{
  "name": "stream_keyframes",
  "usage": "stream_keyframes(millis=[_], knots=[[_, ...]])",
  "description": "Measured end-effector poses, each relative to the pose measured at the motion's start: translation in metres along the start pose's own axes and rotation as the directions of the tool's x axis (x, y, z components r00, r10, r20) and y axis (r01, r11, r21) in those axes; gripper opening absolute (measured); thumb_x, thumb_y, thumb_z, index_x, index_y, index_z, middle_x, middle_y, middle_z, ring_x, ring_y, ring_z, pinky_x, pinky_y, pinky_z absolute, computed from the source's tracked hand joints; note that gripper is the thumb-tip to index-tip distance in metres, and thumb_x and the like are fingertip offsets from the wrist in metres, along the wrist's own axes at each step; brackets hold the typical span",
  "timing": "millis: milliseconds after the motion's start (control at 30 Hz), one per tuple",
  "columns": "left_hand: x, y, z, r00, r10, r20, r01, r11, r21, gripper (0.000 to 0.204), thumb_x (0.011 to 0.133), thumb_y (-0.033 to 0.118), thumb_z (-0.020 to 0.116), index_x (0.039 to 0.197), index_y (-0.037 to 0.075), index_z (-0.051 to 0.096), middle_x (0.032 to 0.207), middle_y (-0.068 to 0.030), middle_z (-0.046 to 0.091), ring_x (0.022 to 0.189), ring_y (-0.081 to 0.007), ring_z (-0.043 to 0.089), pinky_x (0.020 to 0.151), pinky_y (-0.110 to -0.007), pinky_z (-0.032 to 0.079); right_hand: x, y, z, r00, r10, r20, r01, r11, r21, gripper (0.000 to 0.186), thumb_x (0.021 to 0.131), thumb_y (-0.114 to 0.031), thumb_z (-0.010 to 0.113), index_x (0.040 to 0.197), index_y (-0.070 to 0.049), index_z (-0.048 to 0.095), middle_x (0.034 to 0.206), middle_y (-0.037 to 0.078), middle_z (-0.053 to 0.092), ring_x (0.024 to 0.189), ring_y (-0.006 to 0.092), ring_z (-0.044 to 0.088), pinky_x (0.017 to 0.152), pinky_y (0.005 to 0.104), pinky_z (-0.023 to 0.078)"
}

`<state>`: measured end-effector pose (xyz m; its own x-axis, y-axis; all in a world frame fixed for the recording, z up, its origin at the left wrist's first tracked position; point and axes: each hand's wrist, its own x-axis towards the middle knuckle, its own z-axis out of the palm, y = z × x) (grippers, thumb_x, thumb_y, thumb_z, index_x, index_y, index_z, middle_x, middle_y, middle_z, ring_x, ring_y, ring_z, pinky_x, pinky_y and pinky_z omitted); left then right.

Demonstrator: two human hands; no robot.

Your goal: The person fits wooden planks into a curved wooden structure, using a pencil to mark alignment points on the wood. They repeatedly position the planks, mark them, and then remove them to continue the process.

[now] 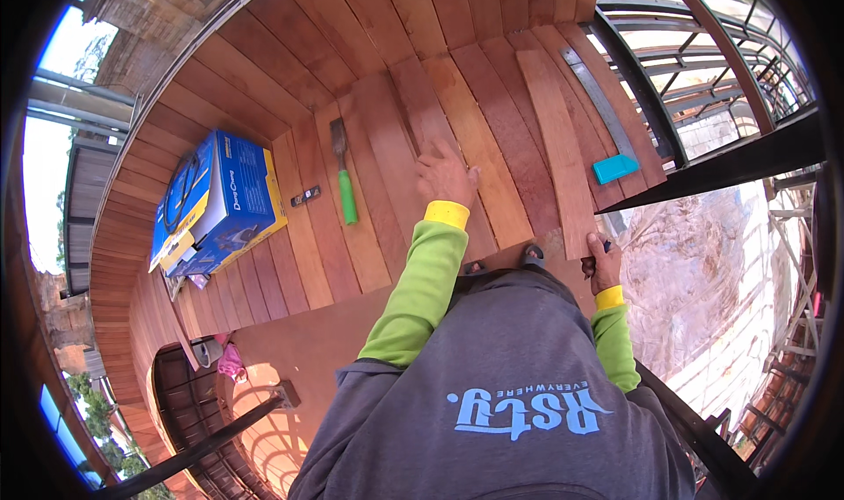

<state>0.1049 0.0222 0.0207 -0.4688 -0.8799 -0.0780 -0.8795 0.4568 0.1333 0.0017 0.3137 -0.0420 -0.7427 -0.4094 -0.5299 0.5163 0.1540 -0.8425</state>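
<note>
A blue and yellow box (251, 179) is set on the wooden boards (365, 250) at the left. Beside it, a small metal piece (306, 196) and a green-handled chisel (348, 199) are laid flat. The left hand (447, 177) is rested on the boards, its fingers loosely spread. A loose board (556, 135) is laid across the others, its near end just beside the right hand (605, 264), whose fingers are curled; whether it is gripped cannot be told. A teal-handled square (615, 168) is placed farther right.
</note>
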Motion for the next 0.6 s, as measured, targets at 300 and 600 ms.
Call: stream_keyframes(millis=[300, 600], knots=[[0.014, 0.004, 0.003, 0.952, -0.277, -0.131, 0.178, 0.848, -0.500, 0.080, 0.060, 0.029, 0.078, 0.124, 0.001, 0.037, 0.109, -0.0232, 0.055, 0.099, -0.0390, 0.057, 0.085, -0.044, 0.048, 0.006, -0.016, -0.011, 0.978, 0.054, 0.203, -0.034, 0.995, -0.098, 0.030, 0.086, -0.034, 0.068, 0.085, -0.004, 0.063, 0.060, -0.002, 0.051, 0.045, 0.0046, 0.041, 0.040, 0.0208, 0.030], [-0.014, 0.045, -0.002, 0.948, -0.275, -0.159, 0.102, 0.738, -0.667, 0.073, 0.060, 0.024, 0.075, 0.119, 0.001, 0.040, 0.109, -0.0250, 0.055, 0.103, -0.0403, 0.054, 0.089, -0.044, 0.044, 0.027, -0.023, -0.027, 0.912, 0.131, 0.389, -0.070, 0.983, -0.169, 0.030, 0.087, -0.031, 0.066, 0.085, -0.001, 0.063, 0.062, -0.002, 0.051, 0.049, 0.0051, 0.042, 0.044, 0.0214, 0.032]])
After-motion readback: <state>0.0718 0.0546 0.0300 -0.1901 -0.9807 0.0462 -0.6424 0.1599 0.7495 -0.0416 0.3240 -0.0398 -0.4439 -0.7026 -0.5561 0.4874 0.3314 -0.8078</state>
